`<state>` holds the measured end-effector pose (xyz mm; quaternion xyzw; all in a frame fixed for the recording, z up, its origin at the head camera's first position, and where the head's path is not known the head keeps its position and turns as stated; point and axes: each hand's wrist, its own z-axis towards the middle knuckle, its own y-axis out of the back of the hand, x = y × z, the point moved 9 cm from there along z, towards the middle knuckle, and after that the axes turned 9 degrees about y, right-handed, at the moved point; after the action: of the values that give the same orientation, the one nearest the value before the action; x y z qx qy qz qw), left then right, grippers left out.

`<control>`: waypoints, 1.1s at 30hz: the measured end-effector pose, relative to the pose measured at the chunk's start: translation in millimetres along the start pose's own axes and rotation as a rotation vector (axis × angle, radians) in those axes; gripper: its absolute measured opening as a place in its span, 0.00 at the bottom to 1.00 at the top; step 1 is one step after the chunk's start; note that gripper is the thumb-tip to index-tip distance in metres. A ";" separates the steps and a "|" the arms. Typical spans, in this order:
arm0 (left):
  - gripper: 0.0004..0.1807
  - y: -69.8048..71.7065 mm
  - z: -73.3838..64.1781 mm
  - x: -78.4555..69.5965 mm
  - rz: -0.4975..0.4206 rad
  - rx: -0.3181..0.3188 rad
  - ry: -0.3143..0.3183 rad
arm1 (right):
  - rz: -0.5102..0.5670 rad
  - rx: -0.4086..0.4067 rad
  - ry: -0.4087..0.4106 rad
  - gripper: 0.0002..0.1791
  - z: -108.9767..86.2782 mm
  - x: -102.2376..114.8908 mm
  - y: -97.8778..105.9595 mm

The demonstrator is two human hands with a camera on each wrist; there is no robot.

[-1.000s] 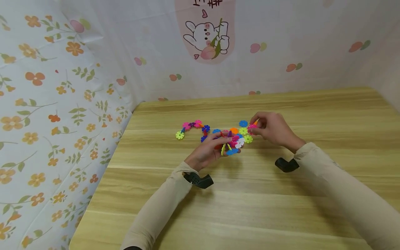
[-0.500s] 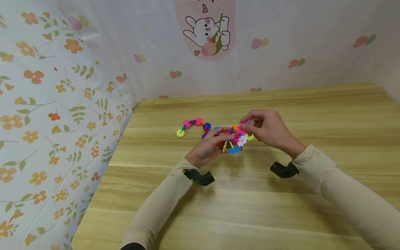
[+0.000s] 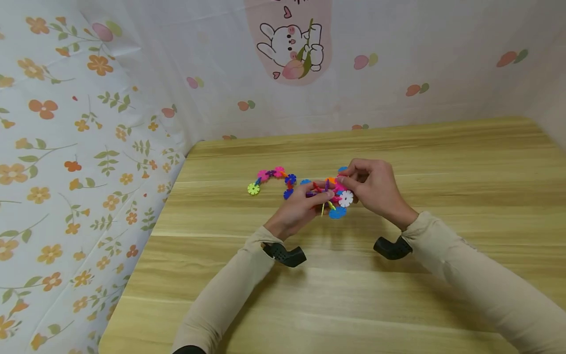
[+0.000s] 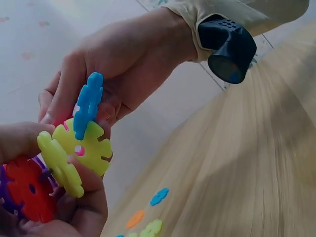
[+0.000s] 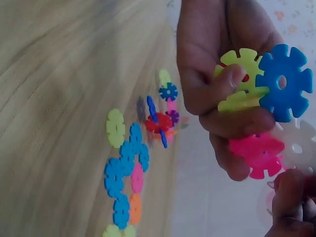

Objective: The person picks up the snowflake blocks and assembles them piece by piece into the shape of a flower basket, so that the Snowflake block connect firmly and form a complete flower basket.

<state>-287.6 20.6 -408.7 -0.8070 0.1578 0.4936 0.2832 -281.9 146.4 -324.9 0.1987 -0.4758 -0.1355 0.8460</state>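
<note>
"What room do the hands have?"
"The table (image 3: 353, 295) runs on in front of them and out past the right sleeve (image 3: 477, 270). Its far edge, by the printed cloth (image 3: 389, 59), lies well beyond the pieces."

"And each grip?"
"The left hand (image 3: 298, 211) curls round a cluster (image 3: 345, 198) of discs above the table. The right hand (image 3: 378, 189) pinches a pink disc (image 3: 340, 187) at its side, thumb and finger nearly together."

"What are the pieces like?"
"Thin, smooth, plastic-looking, notched round the rim, holed in the middle. The table has streaky grain. A curved chain (image 3: 279, 172) lies left of the left hand."

"Do the wrist views add anything?"
"The left shows a red disc (image 4: 23, 182) by the left palm. The right shows flat blue discs (image 5: 114, 177), mostly hidden in the head view."
</note>
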 end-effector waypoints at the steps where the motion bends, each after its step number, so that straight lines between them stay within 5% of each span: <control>1: 0.08 -1.0 0.9 -0.4 -0.003 0.000 -0.001 | -0.012 -0.013 0.011 0.09 0.1 0.3 0.7; 7: 0.11 1.5 3.2 2.8 0.021 -0.012 0.011 | -0.009 -0.002 0.009 0.05 -3.7 -6.1 -4.6; 12: 0.10 20.2 -1.1 5.0 0.115 -0.067 0.045 | 0.024 0.254 -0.112 0.08 -5.6 -21.4 -11.5; 17: 0.04 38.9 -6.3 2.7 0.130 -0.129 0.065 | -0.152 0.421 -0.125 0.14 3.7 -44.9 13.6; 22: 0.15 38.3 -7.8 5.4 0.148 -0.084 0.072 | -0.387 0.518 -0.075 0.11 12.0 -77.6 29.5; 33: 0.08 23.7 2.8 11.3 0.021 -0.041 0.037 | -0.564 0.503 -0.114 0.15 -2.1 -118.5 26.0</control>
<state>-297.0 3.9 -426.9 -0.8201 0.1612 0.4844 0.2586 -339.6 219.4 -402.8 0.5154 -0.4672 -0.2530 0.6724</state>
